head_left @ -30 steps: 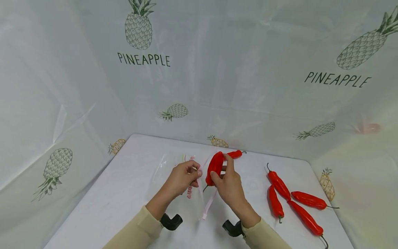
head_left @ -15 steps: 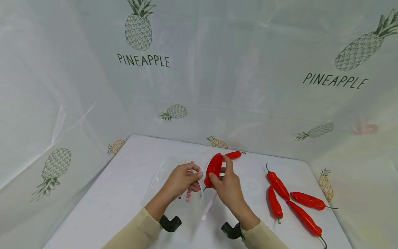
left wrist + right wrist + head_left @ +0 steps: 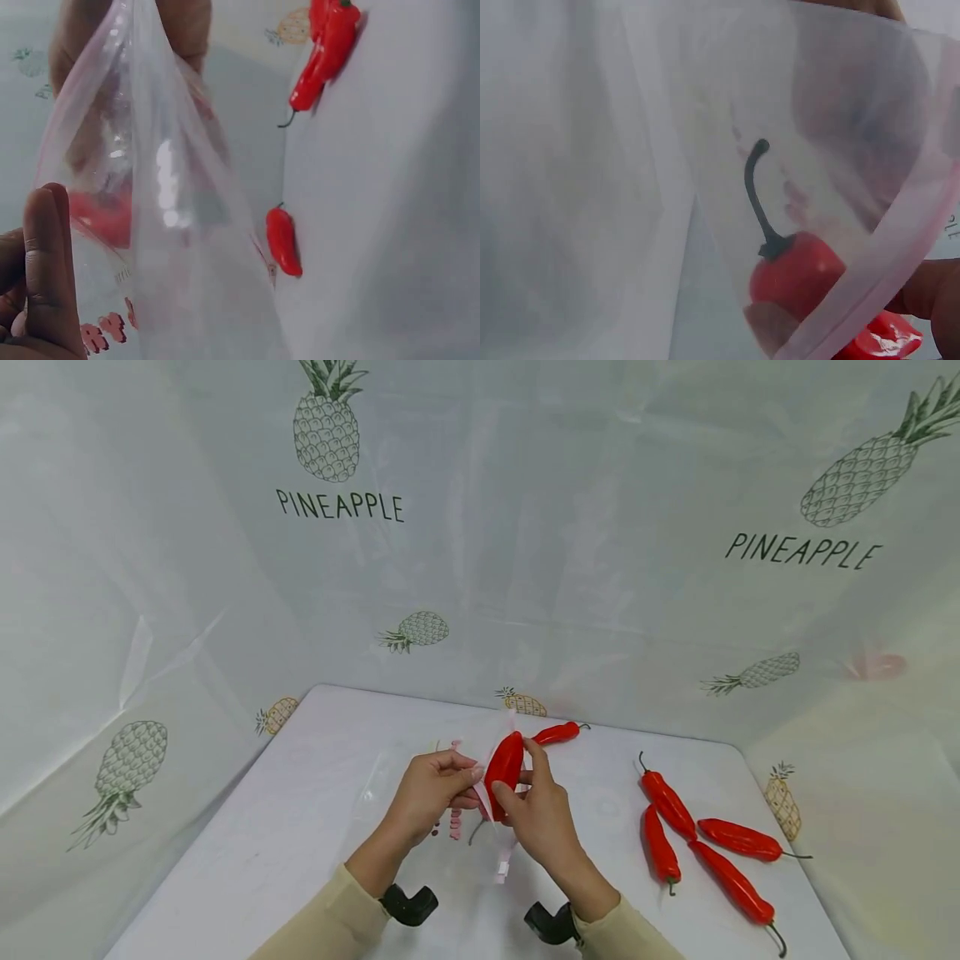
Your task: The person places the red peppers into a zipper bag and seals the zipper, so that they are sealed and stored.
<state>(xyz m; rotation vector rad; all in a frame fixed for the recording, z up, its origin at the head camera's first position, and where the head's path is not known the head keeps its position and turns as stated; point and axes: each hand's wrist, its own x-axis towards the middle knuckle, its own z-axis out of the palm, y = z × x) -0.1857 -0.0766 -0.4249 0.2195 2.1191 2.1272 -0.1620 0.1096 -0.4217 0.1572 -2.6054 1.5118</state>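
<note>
A red chili pepper (image 3: pixel 504 772) with a green stem is held by my right hand (image 3: pixel 547 814), thumb on its near side and fingers behind it. Pinched in my left hand (image 3: pixel 431 789) is the pink edge strip (image 3: pixel 483 797) of a clear plastic zip bag (image 3: pixel 180 217). In the right wrist view, the stem end of the pepper (image 3: pixel 799 274) shows through the bag's film, behind the pink strip (image 3: pixel 900 255). The pepper's other end sticks out past that strip. A small zip slider (image 3: pixel 502 868) hangs below my hands.
Several red chili peppers (image 3: pixel 738 881) lie in a group on the right of the white table (image 3: pixel 262 827). Another pepper (image 3: pixel 558 732) lies near the back edge. A pineapple-print sheet (image 3: pixel 525 568) hangs behind the table.
My right hand has moved a little left with the pepper, whose stem end has entered the bag's mouth. The slider has shifted slightly right. My left hand keeps its hold.
</note>
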